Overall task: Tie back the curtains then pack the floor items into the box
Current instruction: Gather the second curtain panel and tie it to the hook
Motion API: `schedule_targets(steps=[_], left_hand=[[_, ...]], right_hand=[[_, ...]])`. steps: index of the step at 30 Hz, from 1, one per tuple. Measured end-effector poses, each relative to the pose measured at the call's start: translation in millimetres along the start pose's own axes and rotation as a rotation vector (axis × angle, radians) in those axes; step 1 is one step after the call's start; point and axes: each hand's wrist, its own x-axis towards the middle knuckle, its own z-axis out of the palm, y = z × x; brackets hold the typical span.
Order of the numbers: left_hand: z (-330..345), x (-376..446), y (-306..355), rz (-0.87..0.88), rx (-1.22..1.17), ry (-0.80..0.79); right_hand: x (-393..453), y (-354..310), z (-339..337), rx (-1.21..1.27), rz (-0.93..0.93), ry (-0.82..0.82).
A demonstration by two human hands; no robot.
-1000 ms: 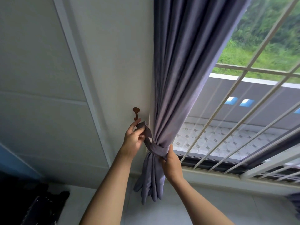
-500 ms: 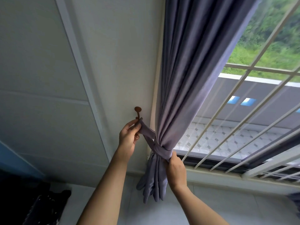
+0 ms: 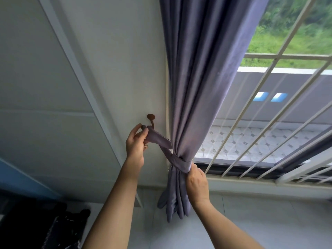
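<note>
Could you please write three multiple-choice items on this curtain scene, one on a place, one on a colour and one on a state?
1. Where is the wall hook?
A. Left of the curtain, on the wall
B. On the window bars
C. On the floor

2. What colour is the curtain?
A. Bright red
B. Greyish purple
C. Yellow

3. What is the left hand doing?
A. Hanging idle
B. Pressing flat on the glass
C. Pinching the end of the tie-back band right by the hook

Answers:
1 A: the brown hook sits on the pale wall beside the curtain's left edge.
2 B: the folds read as muted purple-grey.
3 C: its fingers grip the band's end, while the right hand holds the gathered curtain at the wrap.
</note>
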Motion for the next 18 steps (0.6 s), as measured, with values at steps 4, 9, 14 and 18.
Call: schedule_targets(steps=[4, 9, 14, 18], left_hand=[[5, 2, 2, 0.068, 0.066, 0.022], [9, 10, 0, 0.111, 0.125, 0.095], [16, 18, -4, 0.244, 0.319, 0.106], [18, 20, -2, 0.270, 0.387, 0.075]], right_hand=[[-2, -4, -6, 0.066, 0.082, -0.109], [-6, -13, -9, 0.126, 0.070, -0.041], [-8, -13, -9, 0.082, 0.073, -0.005], [-9, -15, -12, 0.079, 0.077, 0.006]])
